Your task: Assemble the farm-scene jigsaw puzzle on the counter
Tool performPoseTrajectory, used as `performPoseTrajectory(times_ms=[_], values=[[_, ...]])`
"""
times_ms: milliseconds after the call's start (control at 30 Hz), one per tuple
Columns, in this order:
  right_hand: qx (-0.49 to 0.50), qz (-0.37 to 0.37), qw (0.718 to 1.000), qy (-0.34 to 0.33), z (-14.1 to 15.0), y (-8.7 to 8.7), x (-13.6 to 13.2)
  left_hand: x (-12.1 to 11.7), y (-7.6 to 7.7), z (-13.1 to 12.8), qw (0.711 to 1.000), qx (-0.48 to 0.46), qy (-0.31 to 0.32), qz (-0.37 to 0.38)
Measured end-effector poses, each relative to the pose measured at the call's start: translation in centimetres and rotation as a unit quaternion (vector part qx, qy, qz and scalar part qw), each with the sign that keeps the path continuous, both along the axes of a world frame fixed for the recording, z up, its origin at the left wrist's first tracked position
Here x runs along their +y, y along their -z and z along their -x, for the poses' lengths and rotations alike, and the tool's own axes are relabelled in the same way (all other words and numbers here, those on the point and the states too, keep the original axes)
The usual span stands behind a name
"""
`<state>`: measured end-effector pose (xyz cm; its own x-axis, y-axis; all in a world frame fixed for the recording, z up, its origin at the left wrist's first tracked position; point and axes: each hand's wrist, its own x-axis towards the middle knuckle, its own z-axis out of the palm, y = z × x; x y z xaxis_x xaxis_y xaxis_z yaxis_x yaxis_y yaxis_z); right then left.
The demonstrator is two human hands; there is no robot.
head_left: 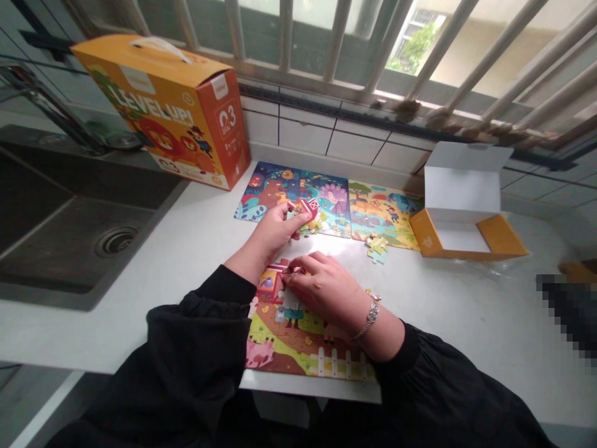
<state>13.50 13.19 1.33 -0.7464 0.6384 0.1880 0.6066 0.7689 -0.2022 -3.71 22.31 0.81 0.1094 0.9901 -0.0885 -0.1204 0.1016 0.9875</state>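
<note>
Left hand [280, 228] pinches loose pieces [313, 208] at frame centre, while right hand [324, 283] bunches its fingers over the lower-centre puzzle [289, 348], grip unclear, apparently mid-fitting, which next calls for aligning tabs.

head-worn view, looking forward and down, hands [324, 283] near

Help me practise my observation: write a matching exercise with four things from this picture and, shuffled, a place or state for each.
1. Left hand
2. Right hand
3. LEVEL UP! box
4. Small orange box

A. Over the farm puzzle
B. Lid standing open
C. Holding a red barn puzzle piece
D. Beside the sink

Pairs: 1-C; 2-A; 3-D; 4-B
</note>
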Motion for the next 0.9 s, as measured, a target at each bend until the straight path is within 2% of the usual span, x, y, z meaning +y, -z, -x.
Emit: performPoseTrajectory(times_ms=[400,667,900], values=[[0.027,-0.027,0.998,-0.056,-0.1,0.3,0.0,0.1,0.0,0.1,1.0,0.003,0.005,-0.008],[-0.006,-0.067,0.995,-0.077,0.3,0.4,-0.8,0.1,0.2,0.2,1.0,0.007,0.006,-0.004],[0.052,-0.005,0.997,-0.06,0.2,-0.1,-0.6,0.0,0.0,0.2,1.0,0.009,0.007,-0.006]])
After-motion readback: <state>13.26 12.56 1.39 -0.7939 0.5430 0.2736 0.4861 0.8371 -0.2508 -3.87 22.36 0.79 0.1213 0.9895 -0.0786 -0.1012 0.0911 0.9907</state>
